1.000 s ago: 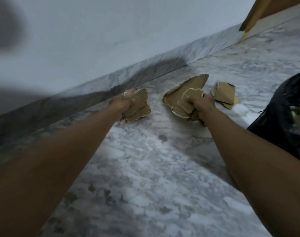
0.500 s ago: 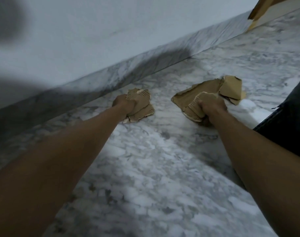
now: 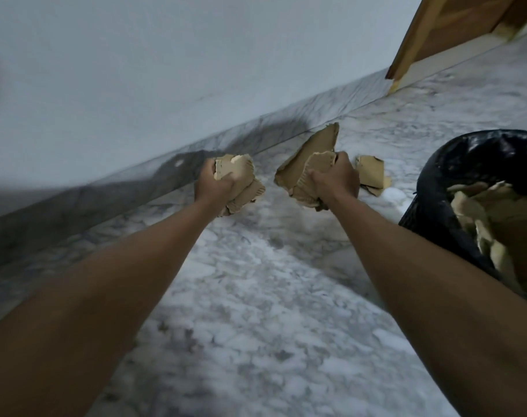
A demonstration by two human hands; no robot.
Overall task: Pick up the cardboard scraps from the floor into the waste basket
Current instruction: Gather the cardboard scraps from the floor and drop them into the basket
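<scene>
Torn tan cardboard scraps [image 3: 238, 182], crumpled, corrugated

Torn brown cardboard scrap [image 3: 372, 175] on grey marble floor [image 3: 256, 296], at ten o'clock of black-lined waste basket [image 3: 436, 188] holding scraps.

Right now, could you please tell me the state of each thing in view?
left hand: grips a bunch of cardboard scraps
right hand: grips a large cardboard scrap
loose cardboard scrap: lying on the marble floor
waste basket: black-lined, partly filled with scraps
wooden door: cannot tell
</scene>
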